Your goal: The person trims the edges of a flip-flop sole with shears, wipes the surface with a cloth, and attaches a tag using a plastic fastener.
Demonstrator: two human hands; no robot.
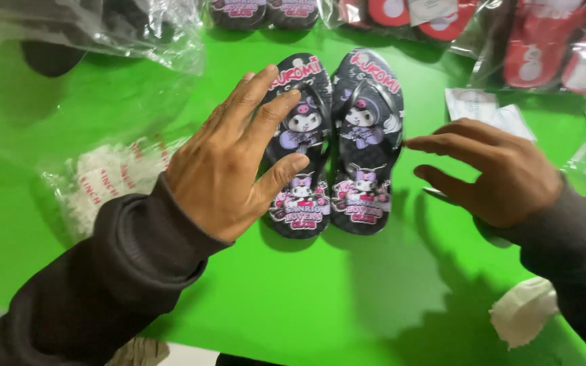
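Item 1: pair of black flip-flops (334, 142) with cartoon prints in purple, pink and white, lying side by side, touching along their inner edges, toes pointing away from me, soles down on the green worktop (320, 298) near its middle.

Item 2: my left hand (235, 163), fingers spread and flat, palm down over the left sandal (300, 146). It grips nothing; the thumb lies across the sandal's middle and the fingers reach along its outer edge toward the toe.

Item 3: my right hand (493, 169), also open and holding nothing, fingers loosely extended to the left. Its fingertips come just beside the outer edge of the right sandal (367, 142); I cannot tell whether they touch it.

Item 4: clear plastic bag of small white pieces (113, 179), left of my left hand, on the worktop.

Item 5: crumpled white wad (523, 312), near the worktop's front right edge, below my right sleeve.

Item 6: white paper slips (486, 108), behind my right hand.

Item 7: bagged red sandals (551, 47) along the far right edge, more bagged dark sandals (266, 12) at the far centre, and a loose clear bag (103, 34) over a dark shape at far left.
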